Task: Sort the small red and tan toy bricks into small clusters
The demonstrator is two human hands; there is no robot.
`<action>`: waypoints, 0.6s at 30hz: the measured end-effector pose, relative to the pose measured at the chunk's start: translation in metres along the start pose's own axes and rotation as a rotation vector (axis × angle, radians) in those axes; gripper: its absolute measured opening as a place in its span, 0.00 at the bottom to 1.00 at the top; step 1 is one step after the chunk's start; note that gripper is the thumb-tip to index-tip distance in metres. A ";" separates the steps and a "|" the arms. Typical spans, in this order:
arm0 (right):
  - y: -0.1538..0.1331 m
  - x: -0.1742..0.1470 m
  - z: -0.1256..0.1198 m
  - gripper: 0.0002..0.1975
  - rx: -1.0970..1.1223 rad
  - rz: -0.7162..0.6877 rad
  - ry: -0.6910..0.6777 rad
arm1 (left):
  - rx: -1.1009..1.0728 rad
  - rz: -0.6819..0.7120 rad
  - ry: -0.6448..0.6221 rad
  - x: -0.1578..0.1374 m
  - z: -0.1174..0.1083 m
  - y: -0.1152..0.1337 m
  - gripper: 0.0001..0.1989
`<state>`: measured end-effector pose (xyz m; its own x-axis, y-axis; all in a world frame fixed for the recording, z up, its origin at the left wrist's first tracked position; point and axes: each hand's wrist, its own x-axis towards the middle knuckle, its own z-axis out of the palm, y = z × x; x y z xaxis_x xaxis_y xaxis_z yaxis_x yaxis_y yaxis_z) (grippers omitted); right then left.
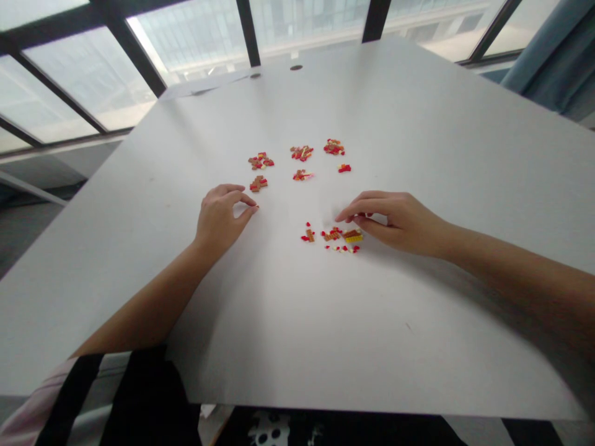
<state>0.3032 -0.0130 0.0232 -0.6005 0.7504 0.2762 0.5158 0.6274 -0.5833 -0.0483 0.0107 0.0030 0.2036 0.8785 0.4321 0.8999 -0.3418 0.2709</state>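
My left hand (223,214) hovers over or rests on the table left of centre, thumb and index fingertips brought together at a tiny reddish piece too small to name. Just beyond it lies a small cluster of brown and red bricks (258,184). My right hand (388,217) is over the right end of the near pile, with its fingers bent and a bit of red showing by the thumb. Below its fingertips are orange-brown and red building bricks (332,235) and a brown and yellow brick stack (353,236). A row of tiny red and white pieces (344,249) lies nearer me.
Farther back on the white table (297,334) sit several brick heaps, among them a left heap (261,161), a middle heap (302,153) and a right heap (334,147). A small red and orange piece (344,168) lies below the right one. Windows line the far edge; a blue curtain (553,56) hangs right.
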 end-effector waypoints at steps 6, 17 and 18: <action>0.005 0.000 -0.001 0.18 -0.019 0.000 -0.008 | 0.006 0.003 0.008 0.001 0.000 0.000 0.04; 0.000 0.000 0.001 0.13 0.051 0.006 -0.044 | -0.004 0.002 0.008 0.000 0.002 0.000 0.04; 0.000 0.000 0.001 0.13 0.045 0.006 -0.045 | -0.005 0.005 0.008 0.000 0.002 -0.001 0.04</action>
<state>0.3024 -0.0130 0.0229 -0.6249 0.7434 0.2383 0.4922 0.6122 -0.6189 -0.0482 0.0116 0.0013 0.2053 0.8740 0.4404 0.8969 -0.3481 0.2727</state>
